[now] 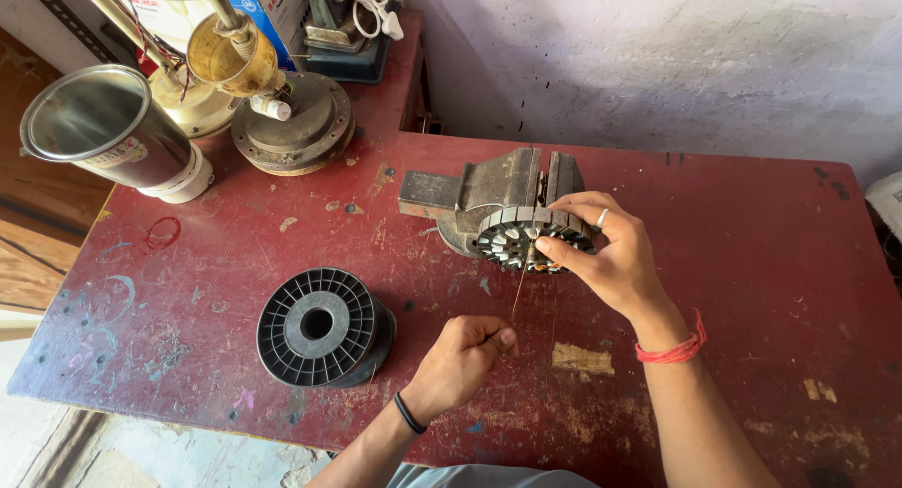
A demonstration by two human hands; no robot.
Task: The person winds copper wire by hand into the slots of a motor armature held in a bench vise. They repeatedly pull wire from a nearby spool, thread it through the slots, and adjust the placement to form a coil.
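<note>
A round slotted metal stator core (512, 236) sits clamped in a grey bench vise (489, 192) on the worn red table (752, 263). My right hand (606, 258) rests on the core's right side, fingers curled over its rim. A thin copper wire (520, 286) runs from the core down toward my left hand (465, 356), which pinches the wire's lower end between thumb and forefinger. A black band is on my left wrist, a red thread on my right wrist and a ring on one right finger.
An empty black plastic wire spool (319, 326) lies left of my left hand. At the back left stand a shiny metal cylinder (108, 131), a round motor housing (296, 122) and a brass-coloured cup (230, 56). A plastered wall rises behind the table.
</note>
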